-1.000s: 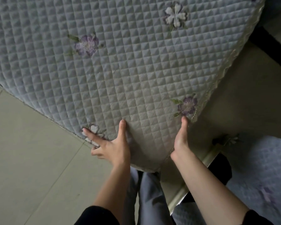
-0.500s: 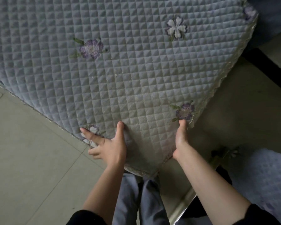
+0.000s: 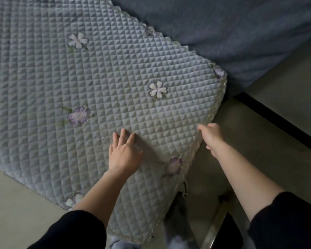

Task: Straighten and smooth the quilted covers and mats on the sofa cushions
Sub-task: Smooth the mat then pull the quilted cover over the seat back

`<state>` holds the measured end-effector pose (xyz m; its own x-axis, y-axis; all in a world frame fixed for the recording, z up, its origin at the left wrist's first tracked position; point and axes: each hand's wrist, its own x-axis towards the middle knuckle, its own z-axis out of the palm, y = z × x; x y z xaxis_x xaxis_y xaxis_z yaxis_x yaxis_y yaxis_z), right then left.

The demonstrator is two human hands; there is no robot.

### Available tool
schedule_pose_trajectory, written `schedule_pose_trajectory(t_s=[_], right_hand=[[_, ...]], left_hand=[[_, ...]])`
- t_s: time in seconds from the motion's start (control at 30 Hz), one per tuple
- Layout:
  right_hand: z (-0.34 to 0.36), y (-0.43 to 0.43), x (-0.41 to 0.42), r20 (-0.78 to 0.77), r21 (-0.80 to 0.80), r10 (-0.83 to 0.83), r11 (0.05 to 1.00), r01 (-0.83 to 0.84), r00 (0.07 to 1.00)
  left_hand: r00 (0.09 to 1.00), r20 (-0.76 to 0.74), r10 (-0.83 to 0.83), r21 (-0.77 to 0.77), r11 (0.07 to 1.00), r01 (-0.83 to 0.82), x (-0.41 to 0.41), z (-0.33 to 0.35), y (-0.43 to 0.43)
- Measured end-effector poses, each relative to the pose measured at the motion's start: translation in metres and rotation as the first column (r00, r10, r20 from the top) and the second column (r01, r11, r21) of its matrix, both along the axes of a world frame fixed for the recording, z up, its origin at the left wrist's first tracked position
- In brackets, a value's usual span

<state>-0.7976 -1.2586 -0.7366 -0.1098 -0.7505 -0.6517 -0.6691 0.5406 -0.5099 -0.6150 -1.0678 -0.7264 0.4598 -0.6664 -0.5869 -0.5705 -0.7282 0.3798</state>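
A pale grey-blue quilted cover (image 3: pixel 97 83) with white and purple fabric flowers lies spread over a sofa cushion and fills most of the view. My left hand (image 3: pixel 124 151) lies flat on the quilt near its front right part, fingers straight and pointing away from me. My right hand (image 3: pixel 210 134) is at the cover's right scalloped edge, fingers curled and pinching that edge. Both forearms are bare below black sleeves.
A darker blue sofa back cushion (image 3: pixel 232 33) sits behind the cover at the upper right. Pale floor tiles (image 3: pixel 12 212) show at the lower left. At right are a beige surface (image 3: pixel 255 141) and a black strip (image 3: pixel 278 121). My legs show at the bottom.
The view swung left and pulled back, showing more of the cover. My left hand moved up from the front corner onto the quilt's top. My right hand slid further along the right edge.
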Motion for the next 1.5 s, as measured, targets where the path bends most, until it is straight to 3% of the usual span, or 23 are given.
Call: schedule_pose_trajectory(t_s=[0.13, 0.33, 0.53, 0.63, 0.73, 0.87, 1.0, 1.2, 1.3, 1.4, 1.5], right_hand=[[-0.011, -0.073, 0.002, -0.074, -0.106, 0.091, 0.99, -0.098, 0.993], [-0.038, -0.193, 0.011, -0.222, -0.204, 0.189, 0.95, -0.235, 0.957], [-0.055, -0.266, 0.0, -0.121, -0.113, 0.368, 0.918, -0.381, 0.922], [-0.059, -0.268, -0.01, -0.149, -0.189, 0.442, 0.865, -0.464, 0.885], [-0.059, -0.271, -0.005, -0.15, -0.219, 0.495, 0.828, -0.517, 0.856], [-0.061, -0.283, -0.007, -0.107, -0.158, 0.527, 0.828, -0.538, 0.843], [-0.056, -0.286, -0.011, 0.004, -0.098, 0.465, 0.881, -0.463, 0.885], [-0.039, -0.281, -0.043, 0.08, -0.043, 0.466, 0.885, -0.464, 0.881], [-0.039, -0.286, -0.049, 0.061, -0.048, 0.538, 0.843, -0.536, 0.841], [-0.047, -0.282, -0.045, 0.079, -0.045, 0.484, 0.875, -0.482, 0.872], [-0.05, -0.273, -0.046, -0.098, -0.131, 0.543, 0.824, -0.552, 0.834]], left_hand=[[0.979, 0.042, -0.2, -0.042, 0.979, 0.202, -0.011, -0.008, -0.065], [0.958, 0.057, -0.282, -0.08, 0.955, 0.286, -0.049, -0.03, -0.196], [0.939, 0.191, -0.287, -0.083, 0.948, 0.307, -0.101, -0.044, -0.286], [0.891, 0.327, -0.315, -0.052, 0.935, 0.35, -0.113, -0.051, -0.302], [0.839, 0.369, -0.401, 0.016, 0.905, 0.425, -0.12, -0.051, -0.314], [0.846, 0.393, -0.361, -0.092, 0.9, 0.426, -0.129, -0.051, -0.322], [0.878, 0.379, -0.292, -0.204, 0.899, 0.388, -0.131, -0.046, -0.32], [0.853, 0.378, -0.36, -0.129, 0.892, 0.434, -0.157, -0.049, -0.303], [0.88, 0.338, -0.333, -0.127, 0.911, 0.394, -0.166, -0.051, -0.308], [0.894, 0.297, -0.336, -0.141, 0.91, 0.389, -0.163, -0.057, -0.31], [0.915, 0.231, -0.33, -0.201, 0.904, 0.377, -0.165, -0.061, -0.301]])
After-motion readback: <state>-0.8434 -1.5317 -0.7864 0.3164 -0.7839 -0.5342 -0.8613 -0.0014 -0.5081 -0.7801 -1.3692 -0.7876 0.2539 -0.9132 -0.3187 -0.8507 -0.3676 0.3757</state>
